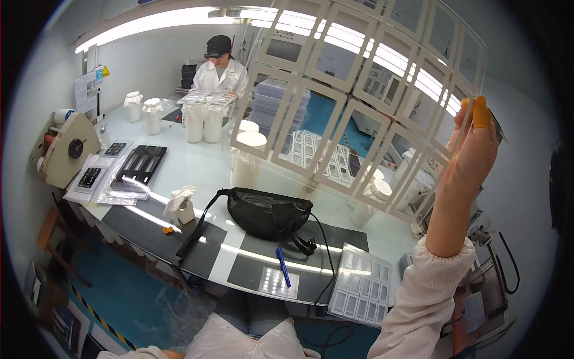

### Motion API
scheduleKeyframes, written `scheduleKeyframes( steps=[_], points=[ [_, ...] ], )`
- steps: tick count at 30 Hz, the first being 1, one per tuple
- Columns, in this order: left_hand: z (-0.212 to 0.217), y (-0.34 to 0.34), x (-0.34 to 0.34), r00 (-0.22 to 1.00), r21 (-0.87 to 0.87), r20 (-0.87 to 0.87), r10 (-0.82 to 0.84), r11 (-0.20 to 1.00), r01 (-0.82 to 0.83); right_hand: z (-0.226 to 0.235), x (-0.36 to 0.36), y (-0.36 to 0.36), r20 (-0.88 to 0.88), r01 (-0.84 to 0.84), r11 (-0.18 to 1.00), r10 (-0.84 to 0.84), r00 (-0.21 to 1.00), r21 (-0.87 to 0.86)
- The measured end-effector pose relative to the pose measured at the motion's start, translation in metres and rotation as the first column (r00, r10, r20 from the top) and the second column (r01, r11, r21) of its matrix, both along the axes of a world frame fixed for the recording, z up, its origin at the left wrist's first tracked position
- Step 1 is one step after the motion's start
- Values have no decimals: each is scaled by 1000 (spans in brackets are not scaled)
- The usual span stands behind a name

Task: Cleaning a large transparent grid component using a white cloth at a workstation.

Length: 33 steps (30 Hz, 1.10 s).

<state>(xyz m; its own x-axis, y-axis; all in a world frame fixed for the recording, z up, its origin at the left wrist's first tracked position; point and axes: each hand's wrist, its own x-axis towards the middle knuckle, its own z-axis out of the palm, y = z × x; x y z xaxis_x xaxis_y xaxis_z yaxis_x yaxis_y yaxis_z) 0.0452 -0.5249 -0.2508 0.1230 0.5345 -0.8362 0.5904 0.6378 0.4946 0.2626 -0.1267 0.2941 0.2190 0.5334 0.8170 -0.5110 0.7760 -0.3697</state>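
Note:
My right hand (pixel 475 152) is raised at the upper right, with orange finger covers on its fingertips. It grips the right edge of a large clear sheet (pixel 347 96) bearing rows of white rectangular frames. The sheet is tilted, and the table shows through it. Behind the fingers a small dark green piece sticks out; what it is I cannot make out. My left hand is out of view; only a bit of pale sleeve (pixel 140 353) shows at the lower edge. Below the sheet, a black waist bag (pixel 269 212) lies on the table beside a blue pen (pixel 283 266).
A similar sheet of small frames (pixel 362 287) lies at the table's near right edge. White covered jars (pixel 153 116) and a cloth-topped bottle (pixel 184 209) stand about. Black strips (pixel 140 167) and a tape machine (pixel 69 146) are at left. A co-worker (pixel 218 72) sits across.

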Motion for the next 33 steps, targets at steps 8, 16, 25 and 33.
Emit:
scheduleKeyframes(
  steps=[8,16,25,33],
  points=[
    [169,83,-28,783,784,-399,477,620,22,-6,-16,-11,20,-32,997,33,999,-75],
    [240,182,-136,346,975,-96,933,18,221,-18,-10,5,149,128,987,-142,979,97],
    [226,255,-220,187,756,-654,733,628,184,-16,-10,2,123,55,997,-60,991,49],
    [256,249,-209,395,848,-518,759,518,117,-11,2,11,72,96,995,-94,993,-23]
  ],
)
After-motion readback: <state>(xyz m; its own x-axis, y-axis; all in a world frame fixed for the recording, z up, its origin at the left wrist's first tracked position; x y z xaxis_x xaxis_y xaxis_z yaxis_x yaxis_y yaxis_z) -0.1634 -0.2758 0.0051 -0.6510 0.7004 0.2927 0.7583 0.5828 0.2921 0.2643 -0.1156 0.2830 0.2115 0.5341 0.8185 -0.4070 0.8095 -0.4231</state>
